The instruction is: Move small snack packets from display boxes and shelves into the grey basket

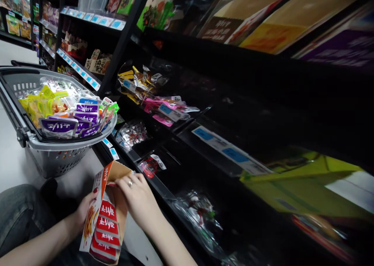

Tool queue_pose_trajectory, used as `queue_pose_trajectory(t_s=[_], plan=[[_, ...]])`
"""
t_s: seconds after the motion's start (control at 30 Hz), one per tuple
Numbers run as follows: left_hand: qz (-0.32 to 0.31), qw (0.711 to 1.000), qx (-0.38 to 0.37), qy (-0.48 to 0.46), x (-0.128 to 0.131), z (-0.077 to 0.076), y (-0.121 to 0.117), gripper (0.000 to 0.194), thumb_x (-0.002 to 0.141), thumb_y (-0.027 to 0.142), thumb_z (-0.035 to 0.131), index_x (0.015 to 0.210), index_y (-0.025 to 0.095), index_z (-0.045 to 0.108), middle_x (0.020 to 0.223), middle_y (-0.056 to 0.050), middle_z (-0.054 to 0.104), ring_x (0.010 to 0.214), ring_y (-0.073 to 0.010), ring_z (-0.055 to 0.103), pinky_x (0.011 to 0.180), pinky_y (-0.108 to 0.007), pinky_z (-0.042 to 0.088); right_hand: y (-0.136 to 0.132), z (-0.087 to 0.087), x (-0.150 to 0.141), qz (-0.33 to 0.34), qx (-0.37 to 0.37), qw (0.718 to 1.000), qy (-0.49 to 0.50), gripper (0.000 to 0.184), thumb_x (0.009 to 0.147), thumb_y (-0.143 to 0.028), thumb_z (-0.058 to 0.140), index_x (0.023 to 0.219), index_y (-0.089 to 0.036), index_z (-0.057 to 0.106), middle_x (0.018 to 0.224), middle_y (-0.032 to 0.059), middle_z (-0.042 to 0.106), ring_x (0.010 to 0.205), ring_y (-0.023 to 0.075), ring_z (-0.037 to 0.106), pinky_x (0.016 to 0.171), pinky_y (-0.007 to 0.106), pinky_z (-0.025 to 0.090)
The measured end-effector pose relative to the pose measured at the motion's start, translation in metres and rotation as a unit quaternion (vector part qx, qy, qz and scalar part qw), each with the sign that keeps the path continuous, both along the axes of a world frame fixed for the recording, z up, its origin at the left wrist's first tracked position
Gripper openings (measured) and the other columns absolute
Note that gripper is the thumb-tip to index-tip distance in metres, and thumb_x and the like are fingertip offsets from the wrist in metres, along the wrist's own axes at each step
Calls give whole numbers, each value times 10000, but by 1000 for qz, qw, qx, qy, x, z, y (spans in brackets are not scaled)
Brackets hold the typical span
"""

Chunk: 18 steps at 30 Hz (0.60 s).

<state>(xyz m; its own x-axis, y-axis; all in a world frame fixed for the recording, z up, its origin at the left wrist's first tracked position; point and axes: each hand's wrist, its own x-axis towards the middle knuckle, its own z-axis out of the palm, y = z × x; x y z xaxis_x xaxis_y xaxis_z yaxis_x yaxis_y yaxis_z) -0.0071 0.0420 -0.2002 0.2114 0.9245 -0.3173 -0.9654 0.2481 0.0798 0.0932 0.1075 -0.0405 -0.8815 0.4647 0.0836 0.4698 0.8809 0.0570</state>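
An open cardboard display box (87,229) of snack packets is tilted in front of my lap. Red-and-white snack packets (106,224) stand stacked in a row inside it. My left hand (84,207) grips the box's left side, its fingers partly hidden behind the panel. My right hand (138,198), with a ring on one finger, is closed over the upper right edge, its fingertips reaching inside the box. Whether those fingertips also touch a packet is hidden.
A grey shopping basket (55,157) heaped with purple, yellow and clear snack packets stands at left. Along my right runs a black shelf (175,141) with divided bins of loose snacks. A yellow-green bag or box (292,184) lies at far right, blurred. My bent knee (20,215) is at lower left.
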Motion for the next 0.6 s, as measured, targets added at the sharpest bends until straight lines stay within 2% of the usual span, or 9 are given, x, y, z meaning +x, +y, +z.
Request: queue_pose_trajectory(t_s=[0.13,0.27,0.4,0.5,0.6], plan=[[-56,997,-31,31,-1,7,-3,408,781,373,489,979,26,572,818,-142,695,776,-251,643,868,-391,417,27,6,-13,-63,-53,994,72,181,867,-172,379,847,-187,559,820,63,633,748,188,509,684,319,342],[-48,996,-49,64,-4,19,-6,386,809,377,433,919,43,593,740,-129,695,696,-239,644,821,-393,439,42,12,-20,-92,-122,976,155,196,865,-233,396,783,-206,573,749,28,629,748,186,532,695,318,358],[-56,993,-53,87,-7,32,-10,374,822,379,416,940,73,596,713,-97,694,680,-224,642,808,-380,441,44,21,-13,-132,-198,931,275,195,856,-261,387,758,-205,546,708,8,615,640,153,540,615,275,381],[-89,993,-39,64,-9,38,-12,440,824,424,391,988,63,584,751,-111,694,690,-224,643,810,-378,436,40,30,-2,-150,-222,918,291,203,851,-285,396,745,-207,550,669,-7,598,605,142,529,585,262,375],[-122,992,-15,33,-12,34,-13,509,792,480,415,995,44,581,818,-145,692,742,-248,644,813,-388,432,37,35,7,-149,-251,907,302,212,847,-299,404,736,-201,556,665,-6,595,608,140,527,575,258,374]])
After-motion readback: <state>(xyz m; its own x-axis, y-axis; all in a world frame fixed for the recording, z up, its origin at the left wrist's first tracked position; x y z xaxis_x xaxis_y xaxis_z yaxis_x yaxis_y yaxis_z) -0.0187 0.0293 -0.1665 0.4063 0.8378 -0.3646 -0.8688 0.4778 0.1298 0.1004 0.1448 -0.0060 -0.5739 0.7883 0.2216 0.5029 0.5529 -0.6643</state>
